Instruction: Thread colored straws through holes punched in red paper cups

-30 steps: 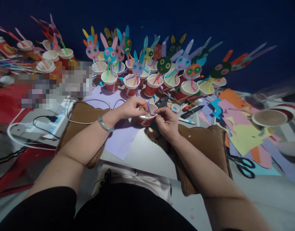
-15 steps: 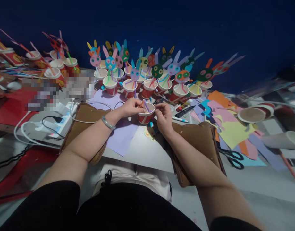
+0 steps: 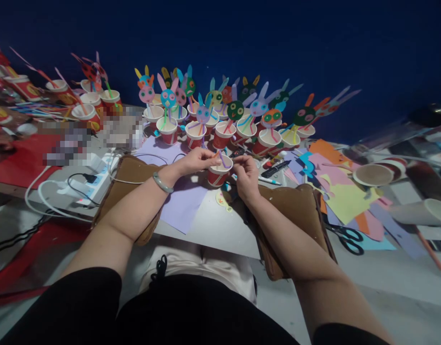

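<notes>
A red and white paper cup [image 3: 217, 178] stands in front of me, with a purple pipe cleaner [image 3: 226, 163] and an orange one [image 3: 216, 154] at its mouth. My left hand [image 3: 201, 160] pinches the cup's left rim, its thumb and fingers by the orange piece. Just off the cup's right side, my right hand [image 3: 246, 176] is closed, fingertips curled together; whatever they hold is too small to make out. A small yellow paper face [image 3: 224, 200] lies below the cup on a lilac sheet and the white tabletop.
Behind stand several cups with paper rabbit heads [image 3: 202, 115]. To the right are coloured paper scraps [image 3: 346, 196], black scissors [image 3: 350, 239], a marker [image 3: 276, 168] and stacked cups [image 3: 373, 173]. A power strip [image 3: 98, 184] with cables lies left. Brown cushions [image 3: 292, 215] sit under my forearms.
The view has shifted slightly. Both hands stay about the cup, my left at its rim and my right beside it; their grip looks nearly the same.
</notes>
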A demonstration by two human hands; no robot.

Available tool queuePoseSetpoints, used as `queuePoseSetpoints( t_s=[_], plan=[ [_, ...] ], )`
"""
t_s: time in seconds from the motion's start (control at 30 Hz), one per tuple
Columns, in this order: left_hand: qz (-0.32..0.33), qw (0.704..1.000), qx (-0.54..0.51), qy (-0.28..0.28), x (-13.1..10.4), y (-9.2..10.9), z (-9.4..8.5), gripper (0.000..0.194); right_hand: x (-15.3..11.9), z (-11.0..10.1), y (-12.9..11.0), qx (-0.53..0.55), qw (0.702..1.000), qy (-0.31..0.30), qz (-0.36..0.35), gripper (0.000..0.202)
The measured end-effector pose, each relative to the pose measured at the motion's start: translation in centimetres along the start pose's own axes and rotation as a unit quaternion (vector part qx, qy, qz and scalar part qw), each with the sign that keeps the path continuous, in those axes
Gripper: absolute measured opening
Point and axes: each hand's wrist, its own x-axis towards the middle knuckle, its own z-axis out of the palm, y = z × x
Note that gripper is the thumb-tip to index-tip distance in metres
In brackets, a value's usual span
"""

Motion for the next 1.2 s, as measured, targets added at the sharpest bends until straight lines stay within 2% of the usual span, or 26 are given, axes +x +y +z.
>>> queuePoseSetpoints(
  t_s=[0.2,0.33,0.47,0.6,0.77,0.97,1.1,1.2],
  plan=[
    [-0.061,0.985,-0.144,0.076,0.6,-0.3,-0.3,0.078,0.2,0.0,-0.1,0.014,1.000,0.005,0.006,0.014],
    [-0.072,0.977,-0.174,0.095,0.8,-0.3,-0.7,0.066,0.3,-0.2,0.0,0.027,1.000,0.000,0.007,0.013],
    [-0.013,0.990,-0.122,0.074,0.5,-0.4,-0.9,0.041,0.5,-0.3,0.2,0.034,0.999,0.001,0.006,0.013],
    [0.086,0.992,-0.088,0.034,0.2,-0.8,-1.3,0.057,0.8,-0.5,0.1,0.039,0.999,0.011,0.015,0.014],
    [0.137,0.990,-0.018,0.000,0.3,-1.3,-1.3,0.066,1.4,-0.7,0.1,0.068,0.996,0.032,0.044,0.013],
    [0.130,0.991,-0.017,-0.010,0.4,-1.7,-1.2,0.070,1.5,-0.7,0.0,0.082,0.994,0.047,0.058,0.016],
    [0.137,0.991,-0.005,-0.010,0.5,-2.1,-1.2,0.077,1.6,-0.7,-0.1,0.077,0.995,0.027,0.059,0.018],
    [0.136,0.991,0.002,-0.013,0.5,-2.2,-1.1,0.075,1.6,-0.7,-0.1,0.093,0.993,0.011,0.071,0.018]
  ],
)
